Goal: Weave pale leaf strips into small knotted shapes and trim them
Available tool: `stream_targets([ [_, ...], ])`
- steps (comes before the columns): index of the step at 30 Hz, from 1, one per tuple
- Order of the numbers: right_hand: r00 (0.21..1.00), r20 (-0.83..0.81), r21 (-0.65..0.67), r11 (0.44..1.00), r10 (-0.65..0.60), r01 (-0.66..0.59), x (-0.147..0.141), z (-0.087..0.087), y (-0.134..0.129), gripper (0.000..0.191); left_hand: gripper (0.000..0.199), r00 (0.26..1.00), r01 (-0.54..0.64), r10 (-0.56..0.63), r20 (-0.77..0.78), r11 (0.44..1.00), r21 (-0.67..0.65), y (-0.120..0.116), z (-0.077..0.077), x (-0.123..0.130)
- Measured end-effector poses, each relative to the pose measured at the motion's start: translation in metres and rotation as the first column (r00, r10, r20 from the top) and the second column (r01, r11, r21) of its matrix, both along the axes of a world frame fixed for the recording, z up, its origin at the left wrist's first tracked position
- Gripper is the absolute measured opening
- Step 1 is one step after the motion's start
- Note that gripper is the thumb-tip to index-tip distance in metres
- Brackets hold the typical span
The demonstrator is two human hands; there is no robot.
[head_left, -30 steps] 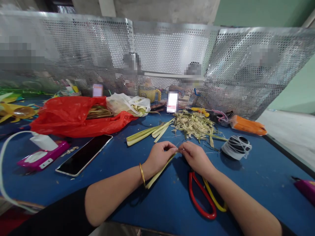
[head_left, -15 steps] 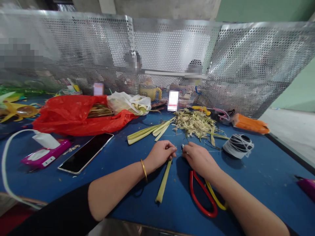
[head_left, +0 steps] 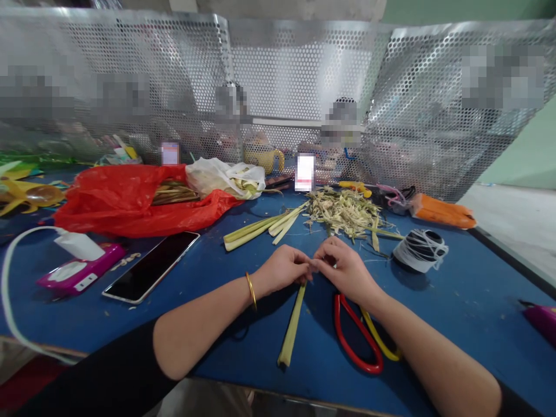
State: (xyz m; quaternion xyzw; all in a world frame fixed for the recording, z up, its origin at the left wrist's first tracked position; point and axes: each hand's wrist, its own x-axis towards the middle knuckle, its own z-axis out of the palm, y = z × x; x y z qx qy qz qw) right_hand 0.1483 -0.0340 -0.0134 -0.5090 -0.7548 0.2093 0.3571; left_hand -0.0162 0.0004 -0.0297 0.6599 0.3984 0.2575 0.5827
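Observation:
My left hand (head_left: 286, 268) is pinched around the upper end of a pale green plant stalk (head_left: 292, 330). The stalk slants down toward the table's front edge, its cut lower end nearest me. My right hand (head_left: 344, 269) meets the left at the fingertips, thumb and finger pressed together. What lies between the right fingertips is too small to make out. Beneath my right wrist rests a pair of scissors (head_left: 372, 368) with one red and one yellow handle loop; my hand and arm hide their blades.
Beyond my hands lie more stalks (head_left: 247, 233) and a heap of shredded strips (head_left: 345, 211). A spool of white thread (head_left: 420, 250) stands right. Leftward are a phone (head_left: 152, 267), a purple power strip (head_left: 84, 272) and a red plastic bag (head_left: 108, 200). A perforated metal screen (head_left: 299, 69) stands behind.
My right hand has moved left from beside the left hand until their fingertips meet. A small shiny tip seen by the right fingers is now hidden. The left hand keeps its pinch on the stalk.

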Motion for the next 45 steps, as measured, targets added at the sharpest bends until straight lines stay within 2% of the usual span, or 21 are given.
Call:
stream_targets([
  [6,0.997,-0.032,-0.014,0.997,-0.073,0.073,0.001,-0.003,0.004,0.016,0.013,0.992,0.12,-0.119,0.032,0.992,-0.03,0.0,0.001,-0.002],
  [13,0.995,-0.077,-0.057,0.997,-0.065,0.061,0.002,-0.01,0.008,0.019,0.016,0.995,0.094,-0.092,0.031,0.993,-0.067,-0.001,0.0,-0.001],
  [16,0.984,-0.115,0.003,0.991,-0.136,0.137,0.008,-0.006,0.01,0.015,0.019,0.998,0.048,-0.042,0.055,0.994,-0.103,-0.001,0.001,0.0],
  [19,0.977,-0.047,0.115,0.971,-0.207,0.212,0.018,0.003,0.01,0.019,0.02,0.997,0.016,-0.003,0.082,0.988,-0.152,-0.001,0.003,-0.001],
  [22,0.99,0.084,0.079,0.991,-0.111,0.105,0.023,0.01,0.009,0.016,0.02,0.994,0.006,0.015,0.109,0.982,-0.187,-0.001,0.006,-0.002],
  [26,0.984,0.179,-0.02,1.0,0.006,-0.002,0.018,0.009,0.006,0.009,0.021,0.993,0.009,0.013,0.12,0.983,-0.182,0.0,0.005,-0.003],
  [33,0.963,0.271,0.029,1.0,-0.003,-0.005,0.008,0.008,0.001,0.014,0.022,0.991,-0.014,0.04,0.128,0.98,-0.197,0.0,0.004,-0.003],
  [37,0.966,0.253,-0.007,0.999,0.049,-0.049,0.008,0.012,-0.002,0.014,0.014,0.985,-0.069,0.105,0.14,0.967,-0.244,0.001,0.004,-0.002],
  [41,0.968,0.217,-0.079,0.991,0.125,-0.111,0.011,0.011,0.0,0.015,0.019,0.982,-0.085,0.123,0.141,0.965,-0.247,0.003,0.003,-0.003],
  [43,0.976,0.186,-0.094,0.991,0.112,-0.096,0.013,0.008,0.003,0.015,0.02,0.983,-0.071,0.107,0.147,0.97,-0.232,0.004,0.003,-0.003],
  [45,0.996,0.079,-0.108,0.994,0.034,-0.025,0.014,0.004,0.007,0.01,0.02,0.986,-0.068,0.098,0.138,0.976,-0.208,0.004,0.002,-0.004],
])
